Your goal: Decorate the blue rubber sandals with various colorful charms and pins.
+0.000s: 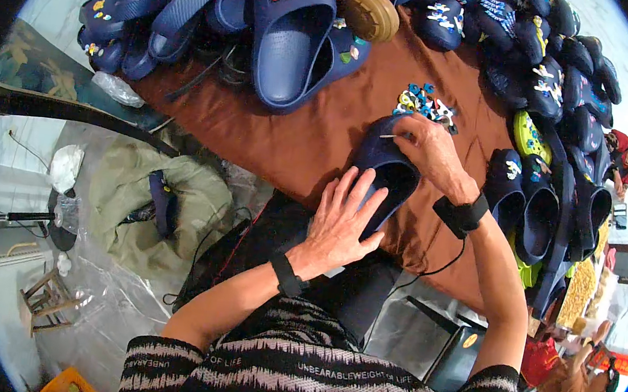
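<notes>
A navy clog (368, 150) lies on the brown cloth in front of me, its toe pointing away. My left hand (343, 226) rests on its near left side, fingers spread and laid flat over the edge. Over the toe part, my right hand (428, 147) is closed in a pinch on a thin pale stick (388, 136); the far part of the stick is hidden by the fingers. Just beyond the toe lies a small pile of shoe charms (425, 103) in white, black and blue. Both wrists carry black bands.
Brown cloth (296, 148) covers the table. Navy clogs (290, 63) with charms are heaped at the far left, more clogs (547, 87) at the right with a lime one (531, 136). An open pale green sack (129, 169) stands on the left floor. Other people (567, 368) sit at right.
</notes>
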Tool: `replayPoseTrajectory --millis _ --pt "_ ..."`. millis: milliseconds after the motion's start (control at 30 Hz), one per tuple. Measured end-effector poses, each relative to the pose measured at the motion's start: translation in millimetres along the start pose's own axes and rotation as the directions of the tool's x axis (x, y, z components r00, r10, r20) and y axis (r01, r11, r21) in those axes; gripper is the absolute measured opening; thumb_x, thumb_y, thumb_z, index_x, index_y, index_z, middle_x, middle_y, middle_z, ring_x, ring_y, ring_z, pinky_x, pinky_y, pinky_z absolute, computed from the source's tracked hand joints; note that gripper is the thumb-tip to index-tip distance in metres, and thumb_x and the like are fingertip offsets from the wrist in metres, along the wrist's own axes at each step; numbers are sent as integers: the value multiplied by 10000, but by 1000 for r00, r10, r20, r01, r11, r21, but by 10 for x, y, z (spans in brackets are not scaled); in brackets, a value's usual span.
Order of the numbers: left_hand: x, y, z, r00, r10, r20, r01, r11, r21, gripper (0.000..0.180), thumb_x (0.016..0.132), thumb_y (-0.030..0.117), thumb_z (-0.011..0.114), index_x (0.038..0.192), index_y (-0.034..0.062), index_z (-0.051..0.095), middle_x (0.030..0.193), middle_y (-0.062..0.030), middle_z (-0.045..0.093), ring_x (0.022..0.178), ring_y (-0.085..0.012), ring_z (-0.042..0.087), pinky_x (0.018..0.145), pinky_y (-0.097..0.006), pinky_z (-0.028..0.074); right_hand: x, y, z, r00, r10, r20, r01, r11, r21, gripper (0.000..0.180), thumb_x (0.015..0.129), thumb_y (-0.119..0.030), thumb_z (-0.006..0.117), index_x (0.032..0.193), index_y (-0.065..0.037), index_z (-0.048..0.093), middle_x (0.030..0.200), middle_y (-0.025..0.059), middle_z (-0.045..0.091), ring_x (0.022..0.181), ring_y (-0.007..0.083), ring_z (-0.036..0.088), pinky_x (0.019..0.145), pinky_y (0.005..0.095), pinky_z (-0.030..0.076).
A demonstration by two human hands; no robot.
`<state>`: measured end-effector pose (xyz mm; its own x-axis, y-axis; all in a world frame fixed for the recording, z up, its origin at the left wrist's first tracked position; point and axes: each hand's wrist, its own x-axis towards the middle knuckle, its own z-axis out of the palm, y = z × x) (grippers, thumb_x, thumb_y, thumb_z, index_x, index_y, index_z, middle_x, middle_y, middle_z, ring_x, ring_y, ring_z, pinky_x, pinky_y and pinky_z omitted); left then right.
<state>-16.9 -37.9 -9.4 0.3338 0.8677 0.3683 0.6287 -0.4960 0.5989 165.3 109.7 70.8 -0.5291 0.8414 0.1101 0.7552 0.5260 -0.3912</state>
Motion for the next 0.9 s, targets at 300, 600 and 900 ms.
replayPoseTrajectory --millis 300,600,900 --pt "-20 -9 23 1000 23 -13 -23 1000 5 679 788 327 770 1373 68 541 1570 -205 297 1444 -447 269 1136 -579 314 25 -128 -74 979 -183 95 187 982 -38 97 866 -101 633 942 -80 689 912 128 684 863 357 690 752 455 556" --pt "-18 14 28 1000 -30 -1 30 999 -14 700 789 320 764 1381 38 519 1572 -187 302 1446 -452 269 1141 -567 329 120 -285 -141 926 -262 273 330 913 -241 87 829 -74 630 891 -51 687 880 160 700 867 354 697 731 466 560" --pt "-18 14 32 999 -52 -9 52 999 -14 722 787 322 764 1397 37 504 1565 -180 310 1439 -452 282 1148 -562 335 24 -387 -150 914 -264 307 331 924 -192 196 786 -162 725 891 -18 642 924 183 687 945 376 675 803 482 538"
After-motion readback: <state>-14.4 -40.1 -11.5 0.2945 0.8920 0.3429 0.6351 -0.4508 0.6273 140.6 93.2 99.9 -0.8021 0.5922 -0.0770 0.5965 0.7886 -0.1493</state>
